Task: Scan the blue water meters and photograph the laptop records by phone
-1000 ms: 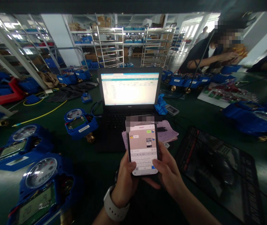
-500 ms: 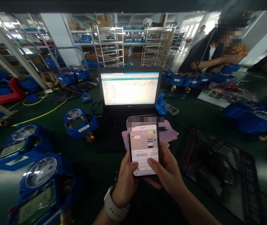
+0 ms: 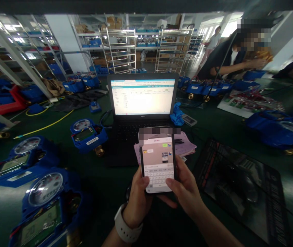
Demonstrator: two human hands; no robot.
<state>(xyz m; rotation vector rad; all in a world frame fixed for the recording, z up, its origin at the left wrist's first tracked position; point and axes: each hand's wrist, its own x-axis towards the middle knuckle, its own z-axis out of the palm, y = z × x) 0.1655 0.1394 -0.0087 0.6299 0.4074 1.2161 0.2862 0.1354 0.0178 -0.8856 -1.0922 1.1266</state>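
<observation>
Phone (image 3: 158, 164) sits upright between our two hands, in front of the laptop (image 3: 142, 99), its screen facing us with a chat and a keyboard lit on it. Our left hand (image 3: 137, 197) has its fingers closed around the phone's left edge, the thumb on the lower left of the screen; our right hand (image 3: 187, 185) grips the right edge likewise, its thumb on the lower right of the keyboard. We wear a white watch (image 3: 128, 224) on the left wrist. Behind the phone, pink papers (image 3: 185, 145) lie partly covered, with dark pens (image 3: 178, 141) on top. To the right of our hands, a dark printed mat (image 3: 218, 164) lies on the green tabletop (image 3: 105, 195). Just beside the laptop's right side we see a crumpled blue glove or cloth (image 3: 177, 115) and a grey device (image 3: 189, 119). On our left stand three blue meters (image 3: 88, 137) with round dials, the nearest showing a digital display. Beyond the tabletop's far right, a person (image 3: 223, 63) in dark clothing holds something yellowish-brown, too blurred to name.
</observation>
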